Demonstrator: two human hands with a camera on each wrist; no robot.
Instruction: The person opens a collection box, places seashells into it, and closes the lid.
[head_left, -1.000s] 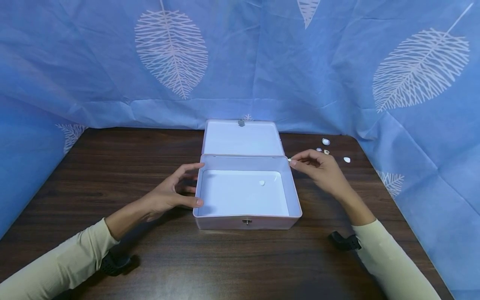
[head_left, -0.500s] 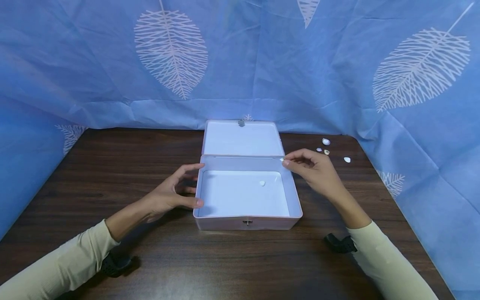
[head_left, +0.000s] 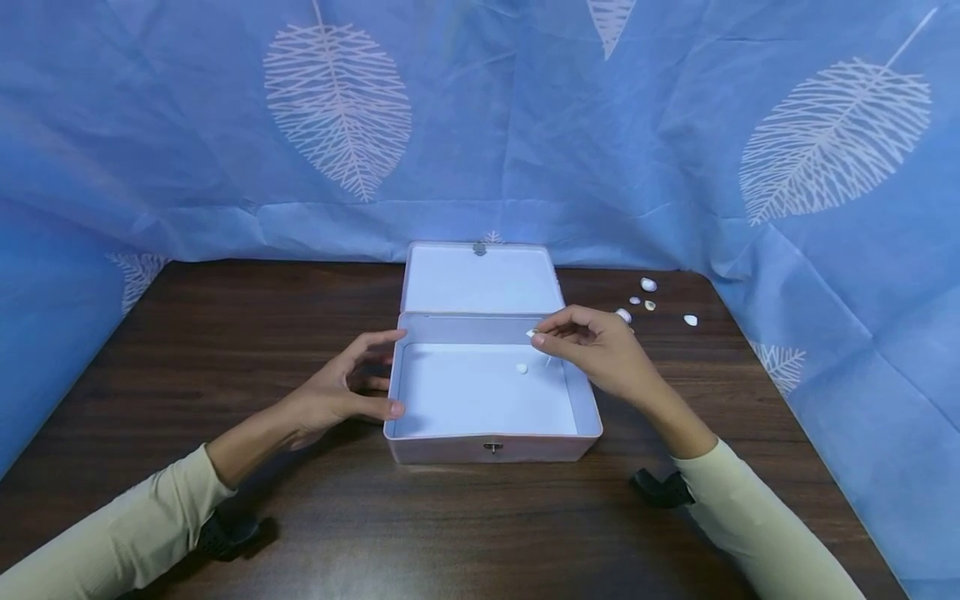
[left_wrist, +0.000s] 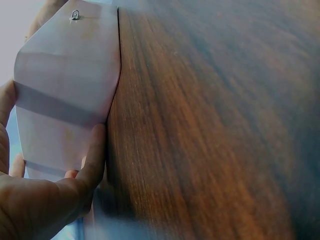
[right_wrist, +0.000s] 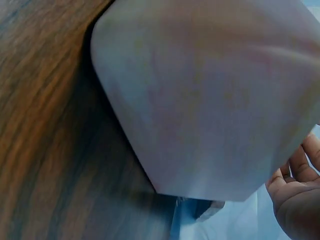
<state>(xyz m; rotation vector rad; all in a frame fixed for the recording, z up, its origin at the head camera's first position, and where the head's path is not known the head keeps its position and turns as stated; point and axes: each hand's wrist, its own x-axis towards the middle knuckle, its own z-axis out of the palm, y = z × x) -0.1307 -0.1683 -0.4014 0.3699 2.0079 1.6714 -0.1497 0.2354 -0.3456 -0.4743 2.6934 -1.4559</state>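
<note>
A pale pink-white metal box (head_left: 491,447) stands on the table with its lid (head_left: 480,279) raised at the back. My left hand (head_left: 337,387) touches the box's left wall with spread fingers, thumb by the front corner; the left wrist view has the fingers (left_wrist: 92,157) against that wall. Over the right part of the box, my right hand (head_left: 592,346) pinches a small white shell (head_left: 532,333) between thumb and fingertips. Another white shell (head_left: 522,368) lies on the box floor. In the right wrist view the box's outer wall (right_wrist: 200,110) mostly blocks the right hand (right_wrist: 300,195).
Several small shells lie at the table's back right, among them a larger white shell (head_left: 648,285) and a white shell (head_left: 691,320) apart from the others. The dark wooden table (head_left: 450,533) meets a blue leaf-patterned cloth (head_left: 525,150) at the back and sides.
My right hand has moved left with the pinched shell, from outside the box's right edge to over its inside. A shell behind the hand has come into sight. The left hand stays at the wall.
</note>
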